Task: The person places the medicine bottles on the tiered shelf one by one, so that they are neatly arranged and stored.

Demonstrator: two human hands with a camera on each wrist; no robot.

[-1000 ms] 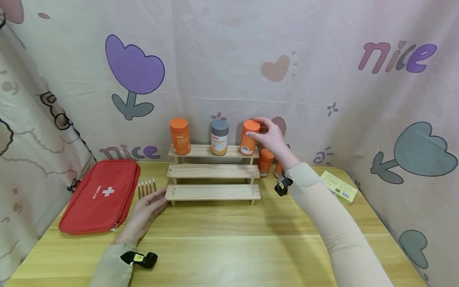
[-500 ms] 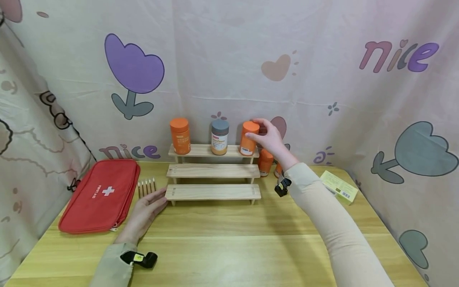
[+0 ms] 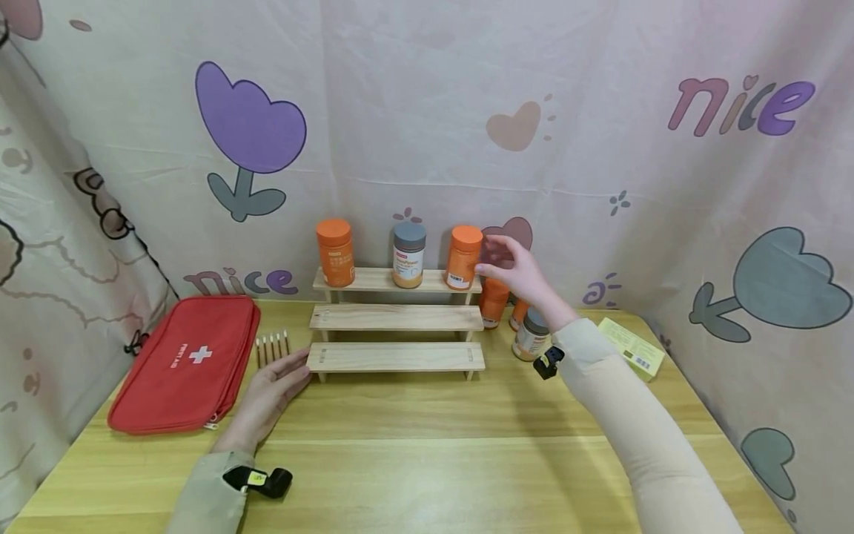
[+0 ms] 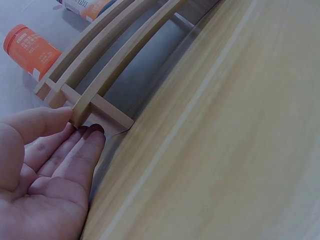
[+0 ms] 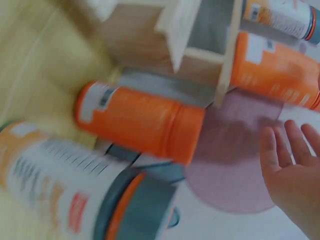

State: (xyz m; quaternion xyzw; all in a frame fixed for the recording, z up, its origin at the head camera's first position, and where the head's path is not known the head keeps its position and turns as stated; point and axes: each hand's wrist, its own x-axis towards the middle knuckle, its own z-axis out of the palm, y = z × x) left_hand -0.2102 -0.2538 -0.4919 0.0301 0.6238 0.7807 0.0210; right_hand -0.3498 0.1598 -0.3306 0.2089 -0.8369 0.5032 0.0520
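Note:
A three-step wooden stand (image 3: 396, 317) carries an orange bottle (image 3: 336, 253) at the left of its top step, a grey-capped jar (image 3: 409, 256) in the middle and another orange bottle (image 3: 463, 257) at the right. My left hand (image 3: 270, 393) holds the left end of the bottom step, thumb and fingertips at its corner in the left wrist view. Just right of the right-hand bottle, my right hand (image 3: 517, 271) is apart from it, fingers loosely extended around nothing; the right wrist view shows a gap between its fingers (image 5: 298, 150) and the bottle (image 5: 275, 70).
Right of the stand, two orange bottles (image 3: 494, 302) and a grey-capped jar (image 3: 531, 335) stand on the table. A yellow-green box (image 3: 632, 347) lies farther right. On the left are a red first aid pouch (image 3: 187, 363) and several upright swab-like sticks (image 3: 273, 346). A printed curtain hangs behind.
My right hand has let go of the right-hand orange bottle on the top step and drawn back to the right, uncovering the grey-capped jar on the table. The left hand stays put.

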